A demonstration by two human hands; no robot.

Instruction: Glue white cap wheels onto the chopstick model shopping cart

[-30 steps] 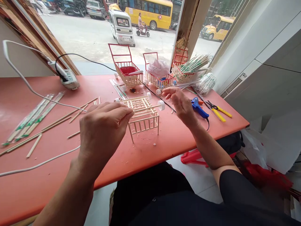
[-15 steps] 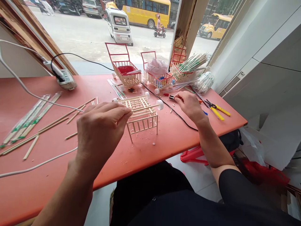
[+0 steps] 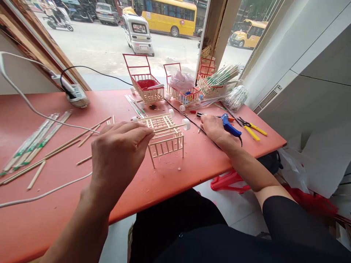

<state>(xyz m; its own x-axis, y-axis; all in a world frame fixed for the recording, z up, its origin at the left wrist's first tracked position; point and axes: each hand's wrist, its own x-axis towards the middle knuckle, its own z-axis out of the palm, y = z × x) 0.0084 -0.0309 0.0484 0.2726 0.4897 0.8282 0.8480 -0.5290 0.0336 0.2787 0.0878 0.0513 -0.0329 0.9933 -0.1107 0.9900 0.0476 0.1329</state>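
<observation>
A small upside-down cart [image 3: 166,144] made of thin wooden sticks stands on the red table, with white wheels [image 3: 186,124] on its upper side. My left hand [image 3: 120,146] is closed, thumb and fingers pinching a stick at the cart's left side. My right hand [image 3: 212,127] is low over the table, right of the cart, across a black cord. Its fingers point away and are mostly hidden, so their grip does not show. Just to its right lies a blue glue gun [image 3: 230,126]. Beyond the fingertips is a small metal-ended object [image 3: 199,114].
Stick carts with red handles, one holding red material [image 3: 145,84] and another a white plastic bag [image 3: 181,81], stand by the window. Yellow-handled pliers [image 3: 252,132] lie right. Loose sticks [image 3: 63,146], wrapped chopsticks [image 3: 41,140] and a white cable [image 3: 46,193] are left.
My right hand has moved down and slightly left, lower to the table, and the blue glue gun now shows beside it. My left hand stays on the cart.
</observation>
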